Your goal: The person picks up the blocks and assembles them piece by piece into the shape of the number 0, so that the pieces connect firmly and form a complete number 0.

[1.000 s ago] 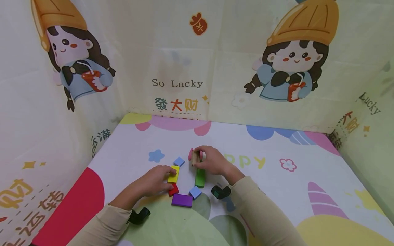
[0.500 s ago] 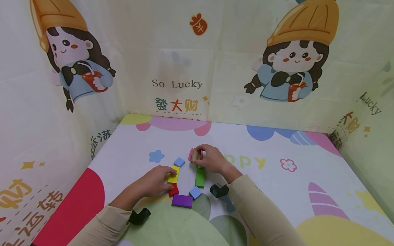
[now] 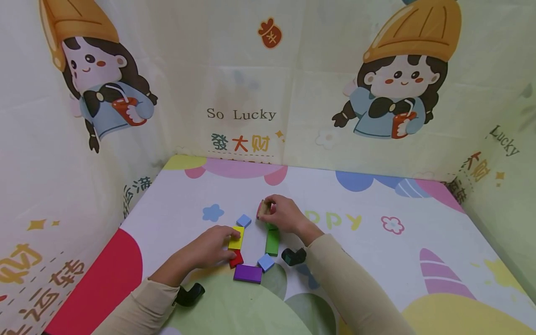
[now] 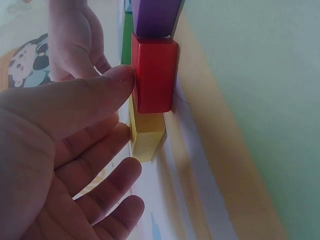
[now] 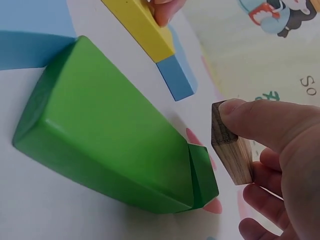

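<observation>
My right hand (image 3: 289, 215) pinches a brown wooden block (image 5: 232, 145) between thumb and fingers, held past the far end of the green blocks. A long green block (image 3: 272, 243) lies flat, with a smaller green piece (image 5: 204, 175) against its far end. My left hand (image 3: 212, 245) rests at the left side of the blocks, fingers loosely extended. Its thumb touches the red block (image 4: 156, 75), and a fingertip lies on the yellow block (image 3: 236, 239). The yellow and red blocks stand end to end.
A purple block (image 3: 248, 273) lies at the near end, with a blue block (image 3: 265, 262) turned at its right corner. Another blue block (image 3: 244, 220) sits beyond the yellow one. Black wrist cameras (image 3: 190, 294) hang under the sleeves. A printed cloth wall (image 3: 310, 93) stands behind.
My right hand has moved slightly away from me and to the left with the wooden block, uncovering more of the green piece. The left hand stays in place.
</observation>
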A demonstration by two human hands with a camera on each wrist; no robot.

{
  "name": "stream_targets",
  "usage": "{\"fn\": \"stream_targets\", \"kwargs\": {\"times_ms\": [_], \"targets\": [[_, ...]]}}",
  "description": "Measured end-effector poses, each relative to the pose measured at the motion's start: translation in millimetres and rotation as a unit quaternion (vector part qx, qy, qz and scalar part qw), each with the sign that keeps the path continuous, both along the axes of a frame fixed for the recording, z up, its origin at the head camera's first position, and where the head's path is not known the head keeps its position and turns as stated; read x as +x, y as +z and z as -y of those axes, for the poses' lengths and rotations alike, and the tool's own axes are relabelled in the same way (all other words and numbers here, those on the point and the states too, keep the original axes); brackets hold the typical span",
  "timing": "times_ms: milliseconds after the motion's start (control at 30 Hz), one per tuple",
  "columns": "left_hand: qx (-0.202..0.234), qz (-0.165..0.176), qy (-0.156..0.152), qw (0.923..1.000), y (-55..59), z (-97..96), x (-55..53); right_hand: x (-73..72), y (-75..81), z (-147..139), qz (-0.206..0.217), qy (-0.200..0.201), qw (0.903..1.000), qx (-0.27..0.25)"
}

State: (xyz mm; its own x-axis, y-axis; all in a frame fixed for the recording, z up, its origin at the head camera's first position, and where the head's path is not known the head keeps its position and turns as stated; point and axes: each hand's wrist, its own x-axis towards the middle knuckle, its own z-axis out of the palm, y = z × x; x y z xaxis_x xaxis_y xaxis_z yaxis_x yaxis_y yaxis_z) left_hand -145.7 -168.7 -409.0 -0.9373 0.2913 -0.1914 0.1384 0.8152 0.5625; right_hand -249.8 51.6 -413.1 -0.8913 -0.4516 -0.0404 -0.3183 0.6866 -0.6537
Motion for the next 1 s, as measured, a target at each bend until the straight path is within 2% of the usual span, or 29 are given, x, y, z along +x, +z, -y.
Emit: {"fn": "stream_targets", "kwargs": {"times_ms": [433, 1000], "targets": [[0.0, 0.004, 0.001, 1.0, 1.6, 0.2, 0.5, -9.5, -4.6, 7.1, 0.017, -0.01, 0.9997, 0.014], [-0.001, 0.001, 0.0, 1.0, 1.5, -0.1, 0.8, -14.0, -8.2, 7.1, 0.022, -0.015, 0.9994, 0.022]]}}
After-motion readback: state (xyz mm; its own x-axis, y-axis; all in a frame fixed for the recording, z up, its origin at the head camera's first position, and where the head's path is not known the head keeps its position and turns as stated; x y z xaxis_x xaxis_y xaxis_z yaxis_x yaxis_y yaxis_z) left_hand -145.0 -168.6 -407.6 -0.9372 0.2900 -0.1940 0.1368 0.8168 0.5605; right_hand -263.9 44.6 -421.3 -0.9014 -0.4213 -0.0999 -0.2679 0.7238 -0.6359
